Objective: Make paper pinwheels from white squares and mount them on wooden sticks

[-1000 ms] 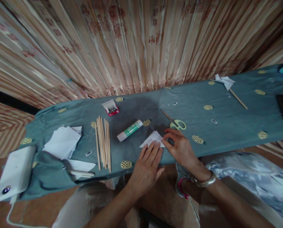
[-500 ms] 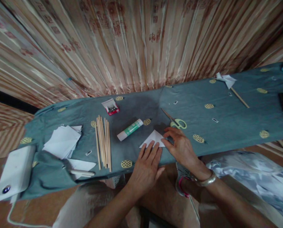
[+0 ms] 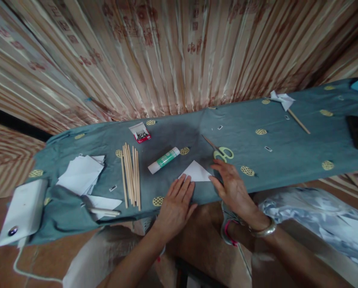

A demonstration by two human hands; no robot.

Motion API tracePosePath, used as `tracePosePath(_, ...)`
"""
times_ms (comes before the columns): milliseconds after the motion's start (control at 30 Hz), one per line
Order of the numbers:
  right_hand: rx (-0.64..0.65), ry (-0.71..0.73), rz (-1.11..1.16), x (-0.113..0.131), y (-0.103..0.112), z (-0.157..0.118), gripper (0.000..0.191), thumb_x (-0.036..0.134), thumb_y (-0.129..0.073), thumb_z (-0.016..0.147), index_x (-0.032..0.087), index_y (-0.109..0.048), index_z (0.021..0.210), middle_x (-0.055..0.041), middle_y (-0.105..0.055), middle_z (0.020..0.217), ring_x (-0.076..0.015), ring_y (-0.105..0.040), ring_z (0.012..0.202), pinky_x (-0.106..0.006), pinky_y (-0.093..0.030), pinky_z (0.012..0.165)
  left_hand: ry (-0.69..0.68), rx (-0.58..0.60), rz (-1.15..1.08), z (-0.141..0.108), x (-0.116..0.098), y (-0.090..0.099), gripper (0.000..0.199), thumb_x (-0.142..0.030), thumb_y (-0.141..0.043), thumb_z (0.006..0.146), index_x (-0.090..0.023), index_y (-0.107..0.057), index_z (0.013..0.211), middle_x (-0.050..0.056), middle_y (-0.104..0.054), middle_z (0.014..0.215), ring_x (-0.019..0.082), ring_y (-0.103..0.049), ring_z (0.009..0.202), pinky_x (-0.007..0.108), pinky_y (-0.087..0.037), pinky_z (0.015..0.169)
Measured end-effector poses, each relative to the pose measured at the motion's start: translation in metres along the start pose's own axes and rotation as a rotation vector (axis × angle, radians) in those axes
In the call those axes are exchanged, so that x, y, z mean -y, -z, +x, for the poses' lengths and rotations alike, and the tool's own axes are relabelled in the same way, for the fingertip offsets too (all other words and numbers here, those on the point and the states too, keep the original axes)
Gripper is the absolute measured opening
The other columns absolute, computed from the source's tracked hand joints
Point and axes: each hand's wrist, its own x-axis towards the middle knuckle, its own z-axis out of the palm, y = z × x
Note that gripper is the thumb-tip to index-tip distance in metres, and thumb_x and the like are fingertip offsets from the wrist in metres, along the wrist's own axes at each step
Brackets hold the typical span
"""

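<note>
A white sheet of paper folded into a triangle [image 3: 197,173] lies on the cloth-covered table, its point away from me. My left hand [image 3: 175,202] rests flat with outstretched fingertips on the triangle's left part. At the right corner, my right hand [image 3: 231,186] has thumb and forefinger spread apart; the thumb tip touches or nearly touches the paper. Just beyond that hand lie scissors [image 3: 222,154] with pale green handles. A glue stick [image 3: 164,160] with a green label lies to the left, past the paper.
Left of the glue stick are several wooden sticks [image 3: 131,176], a small open red box [image 3: 141,134] of metal pieces and a stack of white paper [image 3: 81,174]. A white device [image 3: 24,212] with a cable sits at the left edge. A paper pinwheel [image 3: 283,101] lies far right.
My left hand has slid left along the paper, uncovering more of the triangle. The fingers of my right hand have moved off its right side to the corner. The view has shifted slightly.
</note>
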Motion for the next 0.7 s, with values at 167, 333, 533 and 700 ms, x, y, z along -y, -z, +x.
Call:
tracePosePath(167, -0.003, -0.002, 0.001, -0.009, 0.007, -0.008, 0.028, 0.027, -0.046, 0.094, 0.014, -0.060, 0.115, -0.0191, -0.060, 0.125, -0.0304, -0.054, 0.119, -0.051, -0.043, 0.102, 0.031, -0.032, 0.015, -0.017, 0.011, 0.006, 0.051, -0.029, -0.052, 0.093, -0.009, -0.041, 0.139, 0.019, -0.048, 0.144, 0.028, -0.040, 0.139, 0.050, -0.042, 0.110)
tracePosePath(333, 0.003, -0.036, 0.049, -0.008, 0.010, -0.007, 0.030, 0.029, -0.041, 0.096, 0.017, -0.061, 0.115, -0.0172, -0.062, 0.124, -0.0297, -0.055, 0.119, -0.053, -0.041, 0.103, 0.061, -0.124, -0.015, -0.026, 0.013, 0.009, 0.045, -0.024, -0.050, 0.094, -0.012, -0.042, 0.137, 0.017, -0.055, 0.139, 0.026, -0.046, 0.134, 0.049, -0.043, 0.108)
tracePosePath(533, 0.078, -0.098, 0.145, 0.000, 0.010, 0.003, 0.035, 0.043, -0.047, 0.093, 0.017, -0.064, 0.109, -0.0169, -0.059, 0.128, -0.0304, -0.053, 0.122, -0.051, -0.041, 0.104, 0.193, -0.257, -0.157, -0.018, 0.013, 0.004, 0.054, -0.024, -0.052, 0.094, -0.019, -0.033, 0.144, 0.018, -0.050, 0.142, 0.025, -0.049, 0.131, 0.047, -0.047, 0.103)
tracePosePath(700, 0.108, -0.149, 0.275, 0.006, 0.007, 0.012, 0.026, 0.042, -0.056, 0.087, 0.018, -0.066, 0.092, -0.0151, -0.064, 0.122, -0.0280, -0.060, 0.116, -0.047, -0.044, 0.099, 0.215, -0.297, -0.252, -0.002, 0.014, -0.001, 0.058, -0.024, -0.052, 0.093, -0.021, -0.030, 0.146, 0.016, -0.054, 0.137, 0.026, -0.051, 0.127, 0.048, -0.046, 0.102)
